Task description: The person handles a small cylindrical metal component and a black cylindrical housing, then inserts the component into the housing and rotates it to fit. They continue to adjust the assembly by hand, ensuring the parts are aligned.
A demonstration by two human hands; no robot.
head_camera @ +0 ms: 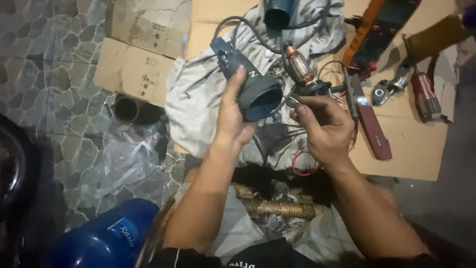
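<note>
My left hand [231,115] grips a dark blue-grey power tool housing [250,84], its open round end turned toward me and a grey cable running off its far end. My right hand [325,126] is closed around a small black part with wires [313,90] held right beside the housing's opening. A copper-wound motor armature [299,63] lies on a grey cloth [196,94] just beyond my hands.
Flattened cardboard [411,144] covers the stone-tile floor. On it lie a red-handled tool [372,129], a red screwdriver [425,97], a metal key [381,93] and an orange multimeter [379,30]. A black tube [128,109], clear plastic bag [126,159] and blue container [106,238] sit at left.
</note>
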